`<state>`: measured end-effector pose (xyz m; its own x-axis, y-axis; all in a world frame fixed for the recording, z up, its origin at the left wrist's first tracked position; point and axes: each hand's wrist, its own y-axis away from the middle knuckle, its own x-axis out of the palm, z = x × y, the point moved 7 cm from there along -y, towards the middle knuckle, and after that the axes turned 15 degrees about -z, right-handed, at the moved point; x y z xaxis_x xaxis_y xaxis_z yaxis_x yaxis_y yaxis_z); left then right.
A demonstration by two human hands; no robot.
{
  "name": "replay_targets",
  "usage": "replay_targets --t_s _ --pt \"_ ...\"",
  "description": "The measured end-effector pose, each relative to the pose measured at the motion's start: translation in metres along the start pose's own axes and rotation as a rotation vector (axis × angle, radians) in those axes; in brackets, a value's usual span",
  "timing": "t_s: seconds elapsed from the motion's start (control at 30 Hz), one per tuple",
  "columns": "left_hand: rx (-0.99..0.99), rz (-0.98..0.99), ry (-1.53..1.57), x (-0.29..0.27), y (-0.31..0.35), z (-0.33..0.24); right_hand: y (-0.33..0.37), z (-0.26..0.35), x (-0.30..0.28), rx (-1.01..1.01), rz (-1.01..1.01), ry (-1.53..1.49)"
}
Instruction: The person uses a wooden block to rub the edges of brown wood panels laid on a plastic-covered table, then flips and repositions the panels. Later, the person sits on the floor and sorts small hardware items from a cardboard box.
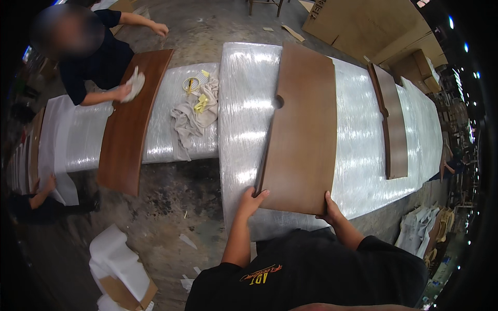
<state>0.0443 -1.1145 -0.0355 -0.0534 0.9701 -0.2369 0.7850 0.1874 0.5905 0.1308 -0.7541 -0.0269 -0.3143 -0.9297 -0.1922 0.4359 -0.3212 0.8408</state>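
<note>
Shirt (321, 269), panel (303, 129), wrapped surface (358, 140), probably concrete floor (174, 207).

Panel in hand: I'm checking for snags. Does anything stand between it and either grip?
Nothing visible does. The left grip and right grip both touch the panel directly, at its near end; the rags lie off to the left.
</note>
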Motion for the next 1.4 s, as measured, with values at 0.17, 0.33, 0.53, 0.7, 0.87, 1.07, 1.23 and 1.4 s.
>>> replay_targets --t_s 0.17,0.33,0.53,0.7,0.87,1.07,1.23,1.4 --pt "-0.045 -0.072 -0.018 -0.040 0.000 0.023 0.007 0.006 0.039 -0.044 0.050 0.032" --pt "-0.076 -0.080 0.007 -0.068 -0.001 0.026 0.006 0.014 0.066 -0.071 0.022 0.059" --pt "-0.095 -0.138 0.101 -0.087 -0.002 0.041 -0.010 0.028 0.091 -0.095 0.005 0.140" --pt "-0.061 -0.225 -0.063 -0.112 -0.014 0.039 -0.012 0.041 0.119 -0.115 0.064 0.215" --pt "-0.062 -0.123 -0.613 -0.131 -0.039 0.012 -0.007 0.057 0.129 -0.155 -0.060 0.239" --pt "0.234 -0.432 -0.424 -0.109 -0.038 -0.007 0.000 0.070 0.126 -0.309 -0.080 0.774" --pt "0.221 -0.702 -0.537 -0.100 -0.031 -0.010 0.003 0.095 0.129 -0.623 -0.077 1.075" --pt "0.248 -0.779 -0.629 -0.100 -0.021 -0.021 0.001 0.080 0.124 -0.364 0.100 0.878"
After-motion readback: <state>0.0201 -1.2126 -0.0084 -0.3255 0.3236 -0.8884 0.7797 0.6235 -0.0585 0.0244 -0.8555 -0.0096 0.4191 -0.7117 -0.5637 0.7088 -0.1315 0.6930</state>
